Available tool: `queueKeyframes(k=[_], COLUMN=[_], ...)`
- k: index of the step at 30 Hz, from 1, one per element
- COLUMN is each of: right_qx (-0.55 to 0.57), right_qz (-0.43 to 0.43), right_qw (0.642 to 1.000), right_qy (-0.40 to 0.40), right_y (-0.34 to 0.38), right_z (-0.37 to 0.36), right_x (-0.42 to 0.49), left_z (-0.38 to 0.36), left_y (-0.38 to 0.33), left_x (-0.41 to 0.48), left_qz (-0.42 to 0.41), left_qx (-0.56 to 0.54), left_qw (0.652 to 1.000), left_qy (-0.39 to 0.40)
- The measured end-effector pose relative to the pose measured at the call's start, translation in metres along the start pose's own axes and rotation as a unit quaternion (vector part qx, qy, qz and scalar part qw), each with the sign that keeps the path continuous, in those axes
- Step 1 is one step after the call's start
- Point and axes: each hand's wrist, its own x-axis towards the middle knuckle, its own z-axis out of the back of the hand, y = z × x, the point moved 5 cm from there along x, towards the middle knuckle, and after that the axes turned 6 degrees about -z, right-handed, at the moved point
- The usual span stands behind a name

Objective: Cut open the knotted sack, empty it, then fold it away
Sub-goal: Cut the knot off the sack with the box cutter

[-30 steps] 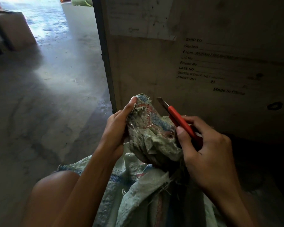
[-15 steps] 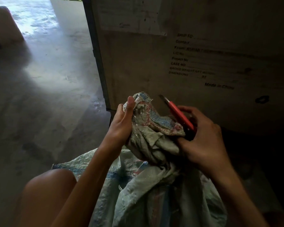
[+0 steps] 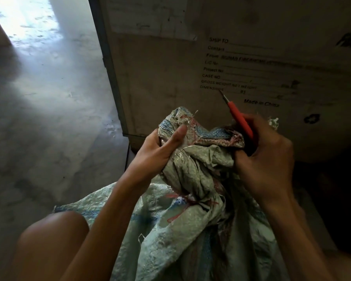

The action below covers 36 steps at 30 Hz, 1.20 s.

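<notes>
A pale green woven sack with blue and pink stripes stands between my knees. Its gathered neck rises bunched and twisted, with a frayed open rim on top and pink string tied around it lower down. My left hand grips the left side of the neck, thumb pressed on the frayed rim. My right hand grasps the right side of the neck and also holds a red utility knife, whose blade points up and to the left, away from the sack.
A big wooden shipping crate with printed labels stands directly behind the sack. Bare concrete floor spreads to the left, lit at the top left corner. My bare left knee is at the lower left. The right side is dark.
Both hands have pulled the sack's neck wider apart at the top. The knife has swung more upright in my right hand, its blade farther from the fabric.
</notes>
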Motion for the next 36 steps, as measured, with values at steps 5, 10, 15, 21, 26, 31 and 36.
queueKeyframes(k=[5,10,15,21,26,31,36], right_qx=[0.026,0.017,0.085,0.177,0.118,0.041,0.043], right_qz=[-0.035,-0.027,-0.035,0.002,0.049,0.062,0.031], right_qw=[0.999,0.999,0.993,0.983,0.988,0.991,0.992], right_qy=[0.028,0.04,0.067,0.053,0.087,0.108,0.112], right_y=[-0.006,0.0,0.012,0.034,0.04,0.044,0.044], right_z=[-0.005,-0.013,-0.016,0.0,-0.01,-0.022,-0.021], right_x=[0.0,-0.008,-0.014,-0.021,-0.03,-0.036,-0.035], left_z=[0.013,0.022,0.026,0.032,0.029,0.026,0.021], left_y=[0.014,0.015,0.015,0.018,0.017,0.015,0.011], left_x=[0.0,-0.001,0.003,0.004,0.006,0.006,0.004], left_qz=[0.051,0.04,0.015,0.023,0.01,-0.001,-0.035], left_qx=[-0.106,-0.164,-0.251,-0.233,-0.215,-0.187,-0.146], left_qw=[0.993,0.983,0.957,0.948,0.953,0.96,0.967], left_qy=[-0.023,-0.07,-0.147,-0.214,-0.212,-0.209,-0.204])
